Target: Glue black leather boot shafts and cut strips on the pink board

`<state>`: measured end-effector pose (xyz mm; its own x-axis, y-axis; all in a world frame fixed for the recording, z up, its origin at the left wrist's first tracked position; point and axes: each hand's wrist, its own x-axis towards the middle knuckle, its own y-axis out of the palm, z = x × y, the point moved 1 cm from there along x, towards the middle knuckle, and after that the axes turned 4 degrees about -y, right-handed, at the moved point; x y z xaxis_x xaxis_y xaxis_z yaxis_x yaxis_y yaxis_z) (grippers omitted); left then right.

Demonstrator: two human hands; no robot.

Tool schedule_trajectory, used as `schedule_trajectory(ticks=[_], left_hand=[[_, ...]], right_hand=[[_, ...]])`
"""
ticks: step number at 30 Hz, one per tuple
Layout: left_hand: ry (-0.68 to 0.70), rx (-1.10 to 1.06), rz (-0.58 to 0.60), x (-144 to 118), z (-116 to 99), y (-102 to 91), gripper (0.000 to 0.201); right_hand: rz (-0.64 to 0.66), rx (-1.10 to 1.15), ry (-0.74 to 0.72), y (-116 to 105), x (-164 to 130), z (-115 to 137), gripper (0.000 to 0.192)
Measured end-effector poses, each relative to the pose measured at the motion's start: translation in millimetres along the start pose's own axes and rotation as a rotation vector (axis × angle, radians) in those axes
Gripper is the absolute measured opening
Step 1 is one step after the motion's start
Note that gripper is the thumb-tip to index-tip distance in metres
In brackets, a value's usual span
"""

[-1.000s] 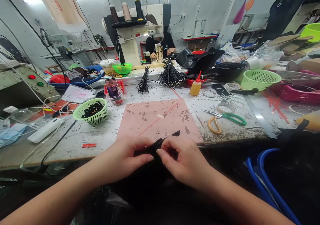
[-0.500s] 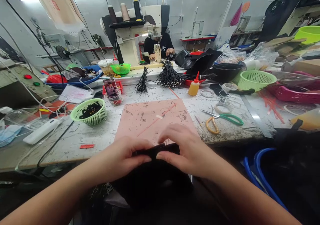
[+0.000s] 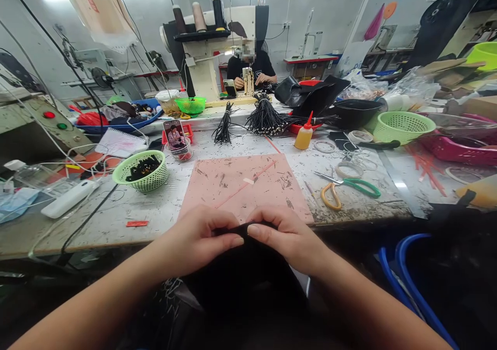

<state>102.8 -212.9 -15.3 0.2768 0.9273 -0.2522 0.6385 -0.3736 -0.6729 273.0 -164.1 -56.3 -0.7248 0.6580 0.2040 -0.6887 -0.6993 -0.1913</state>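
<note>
Left hand (image 3: 204, 236) and right hand (image 3: 289, 236) both pinched the upper edge of a black piece (image 3: 252, 282), which hung below them on the worktop's (image 3: 101, 231) near side, edge running crosswise, neither hand clearly nearer.

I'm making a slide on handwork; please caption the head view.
Left hand and right hand pinch the upper edge of black material before a pink mat, scissors lying to its right.

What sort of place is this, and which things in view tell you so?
Probably a sewing workshop: a large sewing machine stands beyond the scuffed worktable, spools of thread are mounted by it, and scissors lie within view.
</note>
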Motion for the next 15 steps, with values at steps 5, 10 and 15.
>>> schedule_trajectory(ticks=[5, 10, 15], left_hand=[[0.024, -0.022, -0.026, 1, -4, 1.8, 0.020], [0.072, -0.031, -0.033, 2, -5, 2.8, 0.021], [0.159, 0.058, -0.161, -3, -12, 2.9, 0.018]], right_hand=[[-0.004, -0.056, -0.025, 0, 0, 1, 0.016], [-0.023, -0.126, -0.071, 1, -2, 5, 0.016], [0.107, -0.383, -0.173, -6, 6, 21, 0.008]])
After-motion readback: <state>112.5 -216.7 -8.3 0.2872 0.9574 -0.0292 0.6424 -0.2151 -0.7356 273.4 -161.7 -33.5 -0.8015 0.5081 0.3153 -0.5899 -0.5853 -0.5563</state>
